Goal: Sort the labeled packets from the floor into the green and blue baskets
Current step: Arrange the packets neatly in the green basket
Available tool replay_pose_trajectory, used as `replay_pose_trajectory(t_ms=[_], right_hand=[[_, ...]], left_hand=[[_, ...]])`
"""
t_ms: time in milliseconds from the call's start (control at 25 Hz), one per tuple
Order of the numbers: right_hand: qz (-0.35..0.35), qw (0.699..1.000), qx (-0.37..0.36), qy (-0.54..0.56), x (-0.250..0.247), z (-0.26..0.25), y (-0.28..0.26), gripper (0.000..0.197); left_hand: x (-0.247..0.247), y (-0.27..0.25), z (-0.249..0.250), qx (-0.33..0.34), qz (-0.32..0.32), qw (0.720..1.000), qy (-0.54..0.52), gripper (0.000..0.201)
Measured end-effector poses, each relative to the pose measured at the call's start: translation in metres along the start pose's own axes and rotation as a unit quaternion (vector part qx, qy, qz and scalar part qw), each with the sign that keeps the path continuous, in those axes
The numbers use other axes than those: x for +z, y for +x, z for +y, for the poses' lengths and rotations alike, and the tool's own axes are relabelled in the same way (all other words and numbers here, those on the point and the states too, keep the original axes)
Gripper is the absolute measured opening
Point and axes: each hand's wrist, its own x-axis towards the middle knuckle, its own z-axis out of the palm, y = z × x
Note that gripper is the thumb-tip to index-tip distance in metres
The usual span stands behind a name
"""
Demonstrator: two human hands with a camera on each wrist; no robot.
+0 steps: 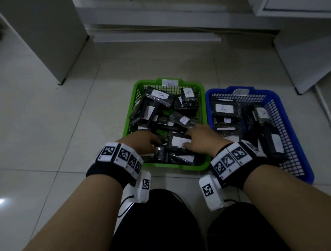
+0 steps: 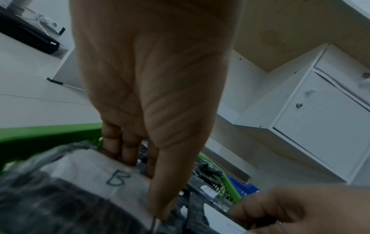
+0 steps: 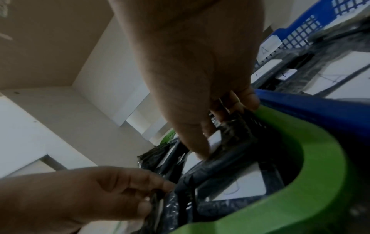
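Observation:
The green basket point(image 1: 133, 100) holds several black packets with white B labels; the blue basket point(image 1: 208, 93) beside it on the right holds several marked A. Both hands are down in the near end of the green basket. My left hand point(image 1: 152, 145) pinches a black packet marked B point(image 2: 117, 178), fingers point(image 2: 120, 147) behind its top edge and thumb across its front. My right hand point(image 1: 190, 141) grips a neighbouring white-labelled packet point(image 1: 178, 141), thumb point(image 3: 194, 139) on the label and fingers point(image 3: 240, 101) over the far edge by the green rim point(image 3: 320, 174).
White cabinets point(image 1: 43, 35) and a low shelf base point(image 1: 157, 38) stand behind the baskets on the pale tiled floor point(image 1: 47, 121). My knees in black trousers point(image 1: 156, 230) are just in front of the green basket. No loose packets show on the visible floor.

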Motion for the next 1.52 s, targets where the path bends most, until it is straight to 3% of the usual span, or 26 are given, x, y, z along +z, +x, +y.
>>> replay_pose_trajectory(t_ms=[240,440,720,800,920,1040,1200,1240,1360,1520], right_hand=[[-0.083,0.996,-0.034,-0.001,0.003,-0.003,-0.009,0.065],[-0.079,0.994,-0.064,0.048,0.010,-0.007,-0.011,0.074],[-0.152,0.986,-0.062,-0.009,0.006,-0.005,-0.005,0.070],[-0.119,0.991,-0.057,0.008,0.016,-0.005,-0.006,0.067],[-0.017,0.997,-0.075,-0.010,0.026,-0.006,-0.013,0.059],[-0.016,0.998,-0.050,-0.042,0.015,-0.007,-0.011,0.053],[0.177,0.983,0.002,0.042,-0.010,0.003,0.014,0.030],[0.189,0.981,0.003,0.050,-0.012,0.007,0.022,0.035],[0.129,0.991,-0.001,0.041,-0.012,0.013,0.042,0.057],[0.137,0.990,-0.007,-0.017,-0.008,0.015,0.054,0.060]], left_hand=[[0.004,0.000,-0.010,-0.014,0.007,1.000,-0.025,0.038],[0.004,0.000,-0.010,-0.007,-0.005,0.999,-0.045,0.037],[0.007,0.002,-0.015,-0.017,-0.008,1.000,-0.024,0.040],[0.006,0.002,-0.014,-0.012,0.006,1.000,-0.003,0.035],[0.001,0.004,-0.009,0.012,0.045,0.999,0.011,0.030],[-0.005,0.010,-0.004,0.022,0.075,0.994,-0.075,0.026],[-0.007,0.021,0.000,-0.012,0.064,0.966,-0.251,0.026],[-0.007,0.023,0.001,-0.020,0.058,0.958,-0.281,0.027],[-0.005,0.034,0.002,-0.024,0.041,0.961,-0.272,0.030],[-0.003,0.042,0.007,-0.025,0.027,0.975,-0.220,0.033]])
